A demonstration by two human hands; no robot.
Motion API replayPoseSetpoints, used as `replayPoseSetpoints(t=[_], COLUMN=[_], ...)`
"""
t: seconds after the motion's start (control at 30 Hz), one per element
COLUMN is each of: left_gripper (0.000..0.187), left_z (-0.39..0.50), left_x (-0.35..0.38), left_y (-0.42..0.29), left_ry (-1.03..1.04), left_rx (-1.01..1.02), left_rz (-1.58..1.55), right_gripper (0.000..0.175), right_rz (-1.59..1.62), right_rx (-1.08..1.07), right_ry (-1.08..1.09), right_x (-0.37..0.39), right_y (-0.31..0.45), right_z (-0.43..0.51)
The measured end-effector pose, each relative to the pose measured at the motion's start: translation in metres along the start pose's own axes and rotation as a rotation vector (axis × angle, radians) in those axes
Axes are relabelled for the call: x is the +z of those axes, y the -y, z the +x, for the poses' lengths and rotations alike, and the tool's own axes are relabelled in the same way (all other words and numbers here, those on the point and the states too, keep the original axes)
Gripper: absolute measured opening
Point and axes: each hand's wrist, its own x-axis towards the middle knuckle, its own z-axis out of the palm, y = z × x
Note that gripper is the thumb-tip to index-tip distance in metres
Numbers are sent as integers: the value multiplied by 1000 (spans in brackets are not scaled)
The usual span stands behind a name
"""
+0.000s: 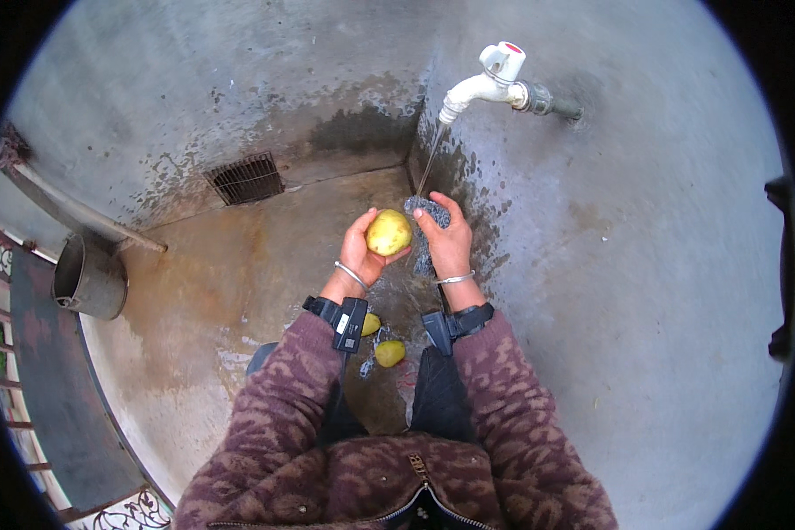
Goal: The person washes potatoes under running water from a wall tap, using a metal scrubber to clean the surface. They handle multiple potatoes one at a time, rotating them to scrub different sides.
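My left hand (360, 255) holds a round yellow fruit (389, 233) with brownish spots, its upper side facing me. In my right hand (452, 237) is a grey, fuzzy scrubbing cloth (435, 213), whose lower end hangs beneath the palm. The two hands are side by side, with a small space between the fruit and the cloth. From a white plastic tap (482, 89) on the right wall, a thin stream of water (432, 159) runs down to the cloth. Two more yellow fruits, one (390, 354) in full view and another (370, 324) partly hidden by my left wrist, lie on the wet floor.
A metal drain grate (245, 179) sits low at the back wall. To the left stand a dark bucket (91, 277) and a pipe (93, 209) sloping down to the floor. A railing (3, 364) runs along the far left. The concrete floor (199, 278) is wet in places.
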Motion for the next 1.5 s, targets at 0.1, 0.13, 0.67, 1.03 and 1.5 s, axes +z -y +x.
replayPoseSetpoints(t=[0.1,0.13,0.67,1.03,1.5], left_gripper=[32,31,35,37,33], left_z=[2,2,12,11,15], left_x=[-2,-3,0,1,-5], left_y=[-8,-10,3,1,2], left_ry=[-23,-80,-75,-92,9], left_rx=[6,22,294,298,124], left_rz=[-91,-106,-28,-8,-222], right_gripper=[32,30,23,24,19], right_rz=[-137,-84,254,307,515], right_rx=[-196,-160,88,48,255], right_ry=[130,140,216,215,82], right_x=[8,12,13,19,18], right_y=[-7,-10,-18,-29,-22], right_z=[-12,-13,-15,-11,-4])
